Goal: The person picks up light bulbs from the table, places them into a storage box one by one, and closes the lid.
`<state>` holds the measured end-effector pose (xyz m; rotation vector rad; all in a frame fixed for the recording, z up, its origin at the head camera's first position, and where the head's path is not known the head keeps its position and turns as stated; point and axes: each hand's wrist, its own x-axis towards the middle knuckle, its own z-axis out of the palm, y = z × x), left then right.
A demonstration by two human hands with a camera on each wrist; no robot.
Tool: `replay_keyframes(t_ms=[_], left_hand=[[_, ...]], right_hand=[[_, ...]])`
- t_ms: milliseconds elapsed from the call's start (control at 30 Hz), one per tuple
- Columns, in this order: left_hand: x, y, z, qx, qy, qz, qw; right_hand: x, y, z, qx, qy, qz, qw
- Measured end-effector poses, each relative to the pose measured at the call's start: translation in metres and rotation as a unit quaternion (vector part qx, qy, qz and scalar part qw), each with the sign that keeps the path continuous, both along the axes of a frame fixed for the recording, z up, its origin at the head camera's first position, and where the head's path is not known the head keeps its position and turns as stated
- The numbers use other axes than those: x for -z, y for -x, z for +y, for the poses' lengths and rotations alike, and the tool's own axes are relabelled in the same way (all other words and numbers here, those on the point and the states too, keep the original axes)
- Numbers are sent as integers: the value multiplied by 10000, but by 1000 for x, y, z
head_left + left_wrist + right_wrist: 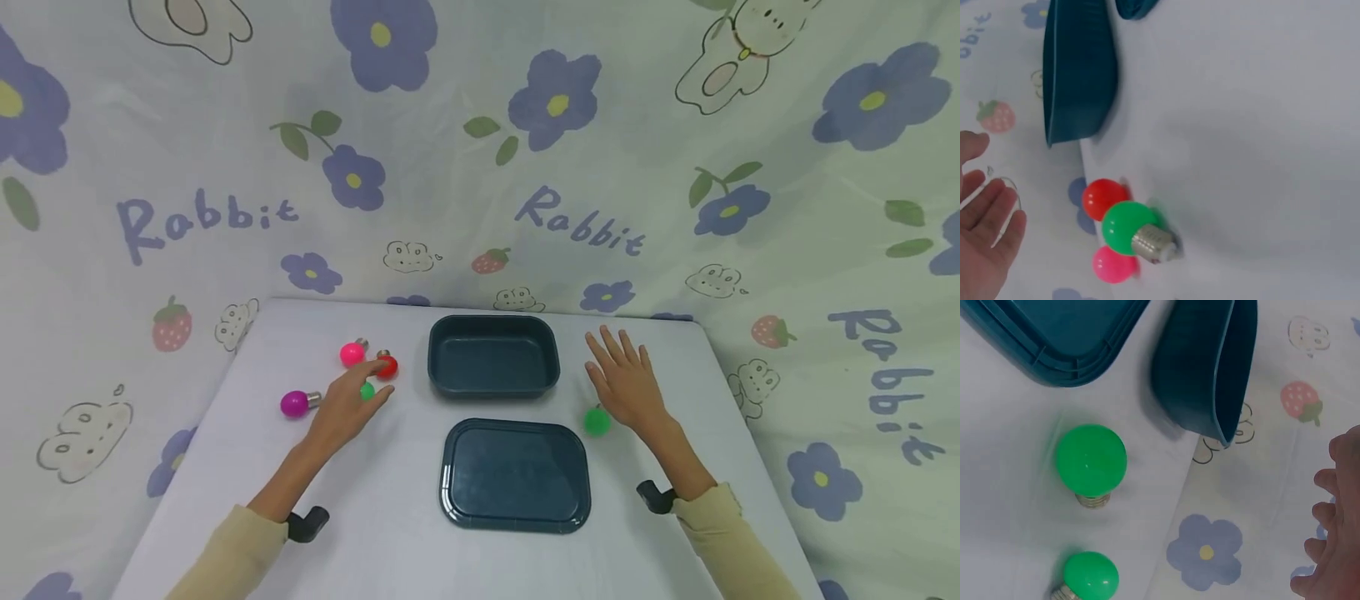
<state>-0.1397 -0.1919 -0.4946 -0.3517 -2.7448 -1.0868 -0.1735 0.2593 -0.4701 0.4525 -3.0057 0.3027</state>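
My left hand [348, 408] hovers with loose, parted fingers over several light bulbs and holds nothing. Around it lie a red bulb [387, 367], a pink bulb [352, 355], a purple bulb [295, 404] and a green bulb [1124, 228]. The hand partly covers that green bulb in the head view. My right hand [630, 387] is spread, also without anything in it. Beside its wrist side lies another green bulb [597, 422]. The right wrist view shows a further green bulb [1091, 576], hidden by the hand in the head view.
A dark blue, deep container [493, 392] stands at the back middle of the white table [390, 533]. In front of it lies a matching flat lid [513, 475]. A patterned cloth [450, 167] hangs behind the table.
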Motion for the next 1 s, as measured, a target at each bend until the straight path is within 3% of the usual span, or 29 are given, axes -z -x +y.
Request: replay_keyframes(t_ms=[267, 633, 800, 1000], left_hand=[[11, -10, -20, -104, -148, -183, 9997], [31, -26, -45, -377, 55, -519, 9979], [36, -29, -53, -480, 241, -672, 9963], [39, -27, -60, -568, 175, -801, 9950]], right_hand=[[4, 2, -10, -5, -53, -32, 10000], [16, 6, -21, -74, -61, -123, 9999], [21, 8, -24, -114, 4, -33, 9999], [29, 17, -29, -74, -51, -58, 9999]])
